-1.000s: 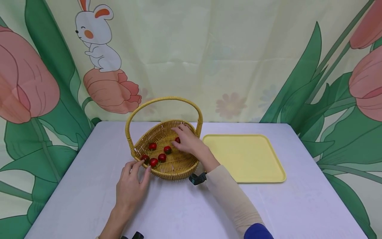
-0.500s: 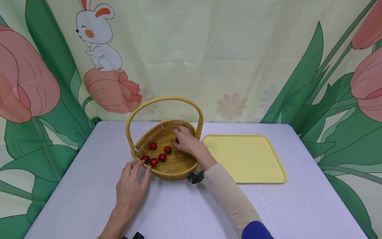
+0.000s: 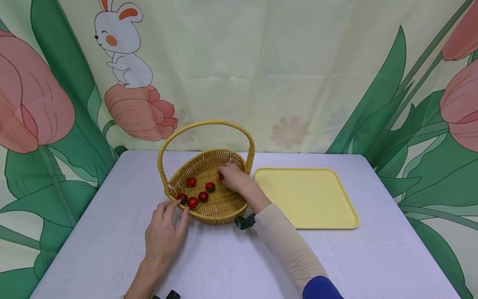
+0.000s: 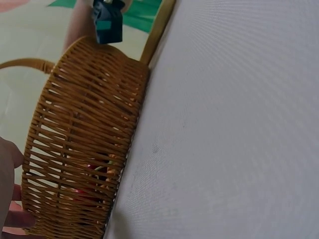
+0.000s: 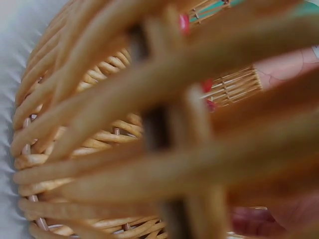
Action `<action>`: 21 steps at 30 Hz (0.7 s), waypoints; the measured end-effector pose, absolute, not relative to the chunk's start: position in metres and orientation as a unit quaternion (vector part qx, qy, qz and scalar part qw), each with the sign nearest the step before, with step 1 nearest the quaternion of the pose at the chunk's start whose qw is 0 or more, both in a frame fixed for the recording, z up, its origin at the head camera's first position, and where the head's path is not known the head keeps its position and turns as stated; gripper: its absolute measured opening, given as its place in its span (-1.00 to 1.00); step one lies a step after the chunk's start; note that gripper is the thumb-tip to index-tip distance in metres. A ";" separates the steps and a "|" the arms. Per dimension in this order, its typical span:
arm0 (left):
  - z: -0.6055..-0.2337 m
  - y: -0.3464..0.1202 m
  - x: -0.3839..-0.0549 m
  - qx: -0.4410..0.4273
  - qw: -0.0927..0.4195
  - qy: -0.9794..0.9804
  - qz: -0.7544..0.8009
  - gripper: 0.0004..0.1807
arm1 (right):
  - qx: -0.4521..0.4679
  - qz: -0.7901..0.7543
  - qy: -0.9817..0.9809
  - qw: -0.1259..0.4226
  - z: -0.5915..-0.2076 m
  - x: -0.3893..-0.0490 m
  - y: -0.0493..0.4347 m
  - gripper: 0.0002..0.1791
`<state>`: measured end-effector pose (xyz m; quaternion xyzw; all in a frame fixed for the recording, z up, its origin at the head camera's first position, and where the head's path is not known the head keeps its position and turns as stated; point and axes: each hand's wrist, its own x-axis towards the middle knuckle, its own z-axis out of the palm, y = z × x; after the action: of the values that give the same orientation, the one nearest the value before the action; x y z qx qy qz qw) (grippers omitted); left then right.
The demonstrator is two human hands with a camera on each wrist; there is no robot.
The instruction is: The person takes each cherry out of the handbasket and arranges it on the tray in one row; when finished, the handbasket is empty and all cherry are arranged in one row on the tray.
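Observation:
A woven wicker basket (image 3: 231, 209) with a tall arched handle stands on the table. Inside it lie several cherries, among them one near the middle (image 3: 210, 187). My right hand (image 3: 236, 179) reaches into the basket's right side, fingers and thumb curled about a cherry (image 3: 221, 176) that they partly cover. Through the wicker in the right wrist view, some fingers (image 5: 259, 221) show at the lower right. My left hand (image 3: 164, 232) is at the basket's front left, its loosely bent fingertips touching the rim. In the left wrist view those fingers (image 4: 20, 218) rest against the outer weave.
A yellow rectangular tray (image 3: 306, 197) lies just right of the basket, beside the right forearm. Both sit on a white-covered table (image 3: 224, 265). Behind rises a printed curtain (image 3: 231, 62) with tulips and a rabbit.
My right hand has lowered slightly in the basket, and its fingers have gone from spread to closed around the cherry. The left hand and the basket stay in place.

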<state>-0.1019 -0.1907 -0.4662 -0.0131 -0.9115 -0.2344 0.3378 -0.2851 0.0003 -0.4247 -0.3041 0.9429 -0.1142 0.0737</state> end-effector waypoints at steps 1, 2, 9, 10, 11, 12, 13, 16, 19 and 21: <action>-0.466 -0.191 -0.102 -0.013 0.338 -0.912 -0.234 -0.59 | -0.305 -0.112 0.943 0.073 -0.425 -0.285 0.000 -0.69; -0.466 -0.191 -0.102 -0.013 0.337 -0.912 -0.234 -0.59 | -0.305 -0.111 0.943 0.074 -0.425 -0.285 0.001 -0.69; -0.465 -0.189 -0.100 -0.010 0.331 -0.914 -0.236 -0.59 | -0.311 -0.135 0.938 0.070 -0.425 -0.283 0.003 -0.71; -0.464 -0.189 -0.100 -0.010 0.331 -0.914 -0.237 -0.59 | -0.314 -0.142 0.936 0.068 -0.424 -0.283 0.004 -0.71; -0.464 -0.189 -0.100 -0.010 0.330 -0.914 -0.237 -0.60 | -0.316 -0.148 0.935 0.066 -0.424 -0.282 0.004 -0.71; -0.464 -0.189 -0.100 -0.009 0.330 -0.914 -0.237 -0.60 | -0.318 -0.154 0.933 0.064 -0.423 -0.281 0.005 -0.71; -0.464 -0.189 -0.100 -0.009 0.330 -0.914 -0.237 -0.60 | -0.321 -0.159 0.932 0.061 -0.423 -0.281 0.005 -0.71; -0.465 -0.190 -0.100 -0.007 0.328 -0.913 -0.244 -0.60 | -0.327 -0.171 0.928 0.057 -0.420 -0.278 0.007 -0.69; -0.466 -0.190 -0.100 -0.002 0.325 -0.910 -0.257 -0.59 | -0.331 -0.183 0.924 0.054 -0.416 -0.275 0.009 -0.69; -0.466 -0.190 -0.100 0.000 0.324 -0.908 -0.266 -0.59 | -0.337 -0.191 0.921 0.049 -0.413 -0.273 0.011 -0.69</action>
<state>-0.0999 -0.1899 -0.4657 0.0000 -0.9079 -0.2658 0.3242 -0.2725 0.0111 -0.4131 -0.3370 0.9205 -0.1912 0.0495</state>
